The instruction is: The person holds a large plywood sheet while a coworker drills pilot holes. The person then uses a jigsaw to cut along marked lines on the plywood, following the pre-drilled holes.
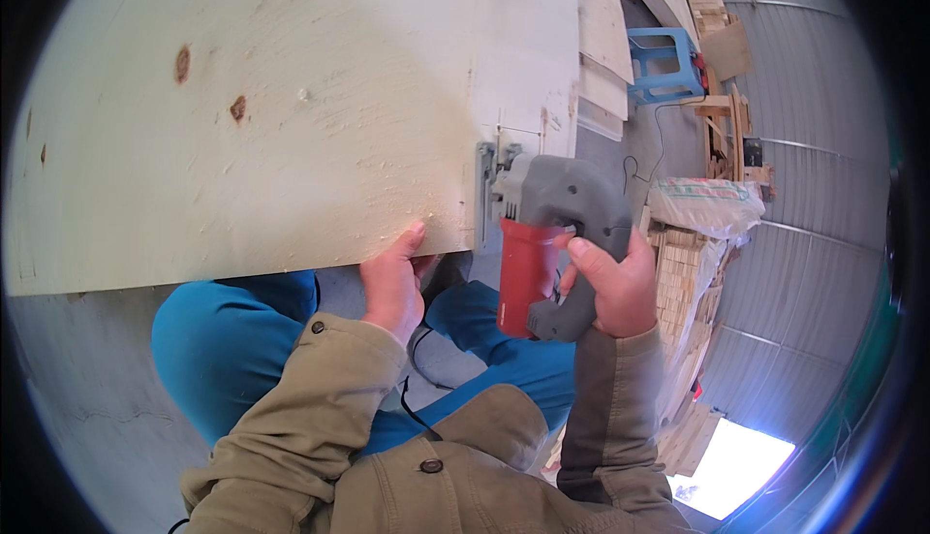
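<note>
My right hand (623, 280) is wrapped round the handle of a grey and red jigsaw (572, 188), thumb over the grip. The saw's metal base plate (486, 195) rests at the near right part of a large pale plywood sheet (291, 156). Thin marked lines show on the wood just beyond the saw's front. My left hand (395, 277) grips the sheet's near edge a little left of the saw, thumb on top and fingers partly hidden beneath. Sawdust and chips are scattered over the surface, along with several brown knots.
My bent knees in blue trousers (228, 345) are below the sheet's near edge. A black cord (418, 408) runs across my lap. To the right are a blue plastic stool (668, 64), a plastic-wrapped bundle (707, 206), stacked wood strips (678, 277) and a corrugated wall (814, 146).
</note>
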`<state>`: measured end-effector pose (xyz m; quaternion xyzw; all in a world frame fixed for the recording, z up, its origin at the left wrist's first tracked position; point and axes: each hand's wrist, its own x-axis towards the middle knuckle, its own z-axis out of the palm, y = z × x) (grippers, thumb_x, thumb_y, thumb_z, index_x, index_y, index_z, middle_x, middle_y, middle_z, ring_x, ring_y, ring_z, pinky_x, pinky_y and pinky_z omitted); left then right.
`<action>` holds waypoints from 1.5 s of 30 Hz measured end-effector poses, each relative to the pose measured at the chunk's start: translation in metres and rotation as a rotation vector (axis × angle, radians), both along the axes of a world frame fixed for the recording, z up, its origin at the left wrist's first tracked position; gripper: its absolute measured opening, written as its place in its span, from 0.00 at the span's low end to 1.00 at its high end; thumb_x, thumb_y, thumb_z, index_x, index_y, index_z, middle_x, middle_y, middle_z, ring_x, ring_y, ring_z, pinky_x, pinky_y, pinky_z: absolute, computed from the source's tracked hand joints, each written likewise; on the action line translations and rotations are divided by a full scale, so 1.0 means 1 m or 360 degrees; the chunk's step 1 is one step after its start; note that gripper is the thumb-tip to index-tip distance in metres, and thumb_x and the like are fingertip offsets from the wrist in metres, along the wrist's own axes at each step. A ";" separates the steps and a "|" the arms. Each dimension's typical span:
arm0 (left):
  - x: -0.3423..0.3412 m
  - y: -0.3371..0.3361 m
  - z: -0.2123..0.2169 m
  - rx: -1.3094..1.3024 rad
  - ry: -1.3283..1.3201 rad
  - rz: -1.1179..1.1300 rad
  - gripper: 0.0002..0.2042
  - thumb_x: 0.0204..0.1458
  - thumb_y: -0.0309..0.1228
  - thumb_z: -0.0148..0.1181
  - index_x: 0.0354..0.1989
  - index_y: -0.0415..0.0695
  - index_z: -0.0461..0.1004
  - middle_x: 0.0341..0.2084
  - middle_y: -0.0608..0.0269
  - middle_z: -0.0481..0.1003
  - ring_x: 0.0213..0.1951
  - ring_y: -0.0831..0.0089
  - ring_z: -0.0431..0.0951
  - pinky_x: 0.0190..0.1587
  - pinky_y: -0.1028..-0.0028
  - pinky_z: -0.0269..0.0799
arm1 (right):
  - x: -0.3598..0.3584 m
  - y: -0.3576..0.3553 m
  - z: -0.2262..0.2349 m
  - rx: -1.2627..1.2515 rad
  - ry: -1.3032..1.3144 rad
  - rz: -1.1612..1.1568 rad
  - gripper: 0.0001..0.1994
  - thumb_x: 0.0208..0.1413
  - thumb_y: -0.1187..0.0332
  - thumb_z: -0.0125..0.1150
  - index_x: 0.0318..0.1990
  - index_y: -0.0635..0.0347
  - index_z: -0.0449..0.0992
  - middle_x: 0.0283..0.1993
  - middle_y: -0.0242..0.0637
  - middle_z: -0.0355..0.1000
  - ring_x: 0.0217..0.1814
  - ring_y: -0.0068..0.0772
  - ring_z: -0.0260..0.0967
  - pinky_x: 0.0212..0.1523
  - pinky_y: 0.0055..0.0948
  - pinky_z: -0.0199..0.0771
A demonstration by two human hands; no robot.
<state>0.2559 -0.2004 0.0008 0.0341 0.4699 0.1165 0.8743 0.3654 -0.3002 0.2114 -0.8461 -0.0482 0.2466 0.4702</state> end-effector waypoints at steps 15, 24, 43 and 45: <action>0.002 -0.002 -0.006 0.0047 0.0050 0.0010 0.12 0.59 0.27 0.65 0.50 0.45 0.76 0.44 0.62 0.80 0.44 0.67 0.81 0.43 0.67 0.82 | -0.051 -0.055 -0.003 0.0103 -0.0054 -0.0086 0.11 0.56 0.73 0.69 0.40 0.65 0.72 0.30 0.32 0.75 0.27 0.19 0.71 0.28 0.24 0.73; 0.002 -0.007 -0.009 0.0136 -0.0053 0.0022 0.15 0.59 0.28 0.65 0.54 0.46 0.76 0.47 0.63 0.79 0.48 0.67 0.79 0.48 0.64 0.78 | -0.063 -0.075 0.001 0.0198 -0.0065 -0.0150 0.11 0.56 0.74 0.69 0.42 0.65 0.71 0.32 0.34 0.76 0.28 0.20 0.72 0.29 0.24 0.73; -0.001 -0.008 -0.010 0.0103 -0.0141 0.0051 0.15 0.62 0.30 0.64 0.56 0.46 0.74 0.47 0.64 0.78 0.46 0.71 0.79 0.47 0.72 0.80 | -0.025 -0.113 0.098 0.0178 -0.0418 -0.0046 0.24 0.53 0.70 0.65 0.57 0.70 0.72 0.43 0.44 0.78 0.29 0.24 0.74 0.32 0.25 0.75; -0.001 -0.009 -0.008 0.0096 -0.0203 0.0012 0.15 0.62 0.31 0.63 0.56 0.46 0.74 0.47 0.63 0.78 0.46 0.71 0.79 0.47 0.72 0.81 | -0.007 -0.115 0.096 0.0047 -0.0375 0.0038 0.22 0.53 0.70 0.66 0.55 0.69 0.72 0.41 0.41 0.78 0.29 0.22 0.73 0.32 0.24 0.74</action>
